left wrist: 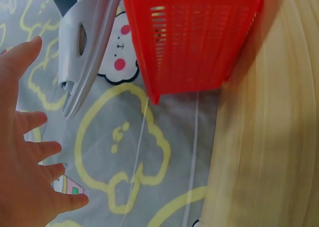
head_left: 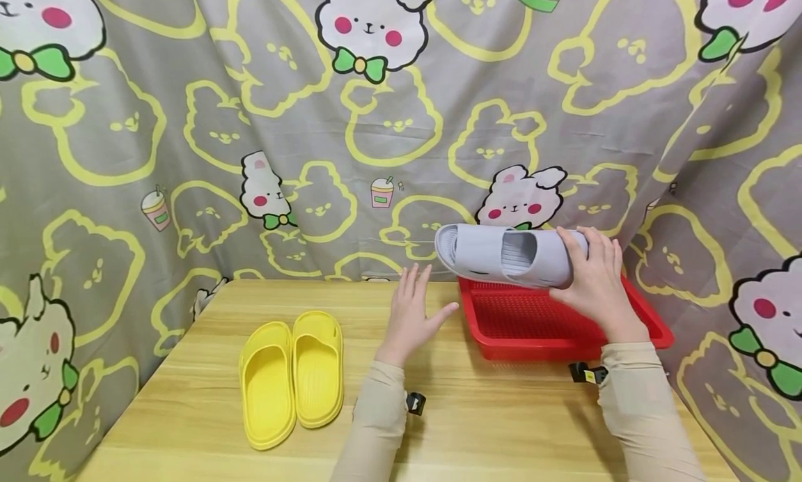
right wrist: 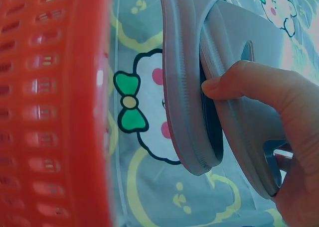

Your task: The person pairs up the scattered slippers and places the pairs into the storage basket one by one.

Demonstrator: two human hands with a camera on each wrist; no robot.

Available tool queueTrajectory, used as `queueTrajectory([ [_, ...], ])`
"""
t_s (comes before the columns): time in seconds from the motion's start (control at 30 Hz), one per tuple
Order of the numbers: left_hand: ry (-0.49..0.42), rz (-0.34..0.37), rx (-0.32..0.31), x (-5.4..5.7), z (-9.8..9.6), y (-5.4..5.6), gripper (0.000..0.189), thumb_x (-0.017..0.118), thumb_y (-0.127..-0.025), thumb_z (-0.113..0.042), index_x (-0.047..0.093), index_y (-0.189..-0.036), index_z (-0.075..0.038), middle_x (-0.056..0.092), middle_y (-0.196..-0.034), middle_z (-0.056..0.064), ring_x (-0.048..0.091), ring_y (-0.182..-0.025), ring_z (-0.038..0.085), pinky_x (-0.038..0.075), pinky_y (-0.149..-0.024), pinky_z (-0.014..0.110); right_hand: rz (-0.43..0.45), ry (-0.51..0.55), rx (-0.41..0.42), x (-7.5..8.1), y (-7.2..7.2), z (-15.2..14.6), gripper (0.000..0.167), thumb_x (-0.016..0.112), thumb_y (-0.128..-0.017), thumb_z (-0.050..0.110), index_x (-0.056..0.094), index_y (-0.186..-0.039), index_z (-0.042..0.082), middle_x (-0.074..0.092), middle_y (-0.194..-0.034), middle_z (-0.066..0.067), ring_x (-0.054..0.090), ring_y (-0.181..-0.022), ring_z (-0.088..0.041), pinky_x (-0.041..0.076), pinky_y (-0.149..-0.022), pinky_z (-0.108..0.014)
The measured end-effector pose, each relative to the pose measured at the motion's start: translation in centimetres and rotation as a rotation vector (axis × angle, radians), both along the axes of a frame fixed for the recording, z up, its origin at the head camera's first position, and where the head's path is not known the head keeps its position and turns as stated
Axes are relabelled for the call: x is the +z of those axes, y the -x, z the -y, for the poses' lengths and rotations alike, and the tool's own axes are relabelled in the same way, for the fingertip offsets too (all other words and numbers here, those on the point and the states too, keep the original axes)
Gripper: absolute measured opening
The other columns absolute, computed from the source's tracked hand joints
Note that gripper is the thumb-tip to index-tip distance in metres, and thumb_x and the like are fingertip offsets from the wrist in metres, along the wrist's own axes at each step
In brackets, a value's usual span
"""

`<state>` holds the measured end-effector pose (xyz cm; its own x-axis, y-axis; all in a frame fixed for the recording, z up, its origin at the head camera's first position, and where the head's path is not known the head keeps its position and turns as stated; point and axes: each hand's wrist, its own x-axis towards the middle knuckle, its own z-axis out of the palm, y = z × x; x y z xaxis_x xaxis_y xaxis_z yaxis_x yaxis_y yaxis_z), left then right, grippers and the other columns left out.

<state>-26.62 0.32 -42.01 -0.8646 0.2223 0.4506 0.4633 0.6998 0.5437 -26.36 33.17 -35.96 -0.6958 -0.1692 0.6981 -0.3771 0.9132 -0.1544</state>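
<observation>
My right hand (head_left: 598, 280) grips a pair of grey slippers (head_left: 482, 252), raised over the back of a red basket (head_left: 532, 350). In the right wrist view the two grey slippers (right wrist: 189, 87) lie against each other, and my thumb (right wrist: 234, 82) presses at the edge of the nearer one. Part of that hand's fingers is hidden behind the slipper. My left hand (head_left: 410, 318) is held above the table to the left of the basket, its fingers spread and nothing in them. The left wrist view shows the same hand (left wrist: 25, 152) apart from the slippers.
Side by side on the left of the wooden table (head_left: 464, 426) sit two yellow slippers (head_left: 269, 398). A grey patterned curtain (head_left: 413, 134) hangs behind the table and along both sides. Each wrist wears a small black device (head_left: 415, 402).
</observation>
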Motion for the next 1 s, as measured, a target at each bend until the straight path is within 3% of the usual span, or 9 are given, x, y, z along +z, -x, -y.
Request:
queueTrajectory([
  [0.2,0.019,0.043,-0.005,-0.2,-1.1,0.0,0.094,0.056,-0.087,-0.065,0.016,-0.157,-0.018,0.011,-0.165,0.011,0.002,-0.153,0.032,0.015,-0.118,0.064,0.028,-0.018,-0.012,0.7,0.1,-0.9,0.11,0.091,-0.052,0.009,0.035,-0.146,0.017,0.03,-0.142,-0.026,0.021,-0.135,-0.046,0.008,-0.113,-0.071],
  [0.53,0.157,0.081,-0.014,-1.3,-3.6,-0.5,0.097,0.049,-0.087,-0.071,0.008,-0.158,-0.02,0.001,-0.166,0.008,-0.004,-0.154,0.03,0.011,-0.117,0.066,0.091,-0.062,-0.035,1.6,0.3,-2.3,0.112,0.091,-0.052,0.011,0.033,-0.147,0.017,0.028,-0.142,-0.028,0.02,-0.135,-0.048,0.003,-0.114,-0.069],
  [1.0,0.289,0.165,-0.021,-2.2,-4.9,-0.8,0.093,0.039,-0.086,-0.078,0.013,-0.158,-0.024,0.002,-0.167,0.005,-0.006,-0.154,0.029,0.006,-0.118,0.066,0.12,-0.107,-0.044,2.3,0.9,-3.7,0.112,0.092,-0.049,0.011,0.034,-0.145,0.016,0.029,-0.138,-0.029,0.021,-0.132,-0.048,0.005,-0.112,-0.071],
])
